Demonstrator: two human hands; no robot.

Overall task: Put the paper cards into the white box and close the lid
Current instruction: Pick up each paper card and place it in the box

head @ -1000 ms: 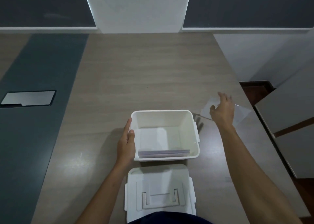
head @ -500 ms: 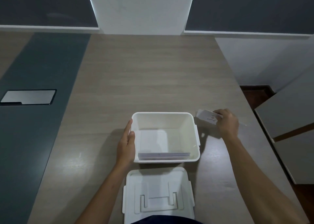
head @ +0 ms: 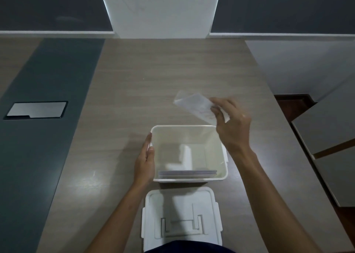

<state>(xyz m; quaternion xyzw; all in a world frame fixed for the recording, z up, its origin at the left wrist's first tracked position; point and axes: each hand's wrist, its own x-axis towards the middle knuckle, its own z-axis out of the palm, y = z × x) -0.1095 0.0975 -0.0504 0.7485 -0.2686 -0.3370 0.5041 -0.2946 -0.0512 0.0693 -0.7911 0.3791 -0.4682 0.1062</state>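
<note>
The open white box [head: 224,168] stands in the middle of the wooden table. A stack of paper cards [head: 187,173] lies inside it against the near wall. My left hand [head: 145,161] rests flat against the box's left side. My right hand [head: 231,126] holds a white paper card [head: 194,104] in the air, just above the box's far right corner. The card is tilted and blurred. The white lid [head: 181,219] lies flat on the table in front of the box, its handle side up.
A dark strip [head: 44,118] with a metal cover plate [head: 36,109] runs down the table's left side. The table's right edge [head: 284,137] drops to the floor, where grey cabinet panels [head: 330,129] stand. A white pillar [head: 160,8] rises at the far end.
My right hand picked a card off the table right of the box, lifted it, and carried it left above the box's far right corner. My left hand stayed on the box.
</note>
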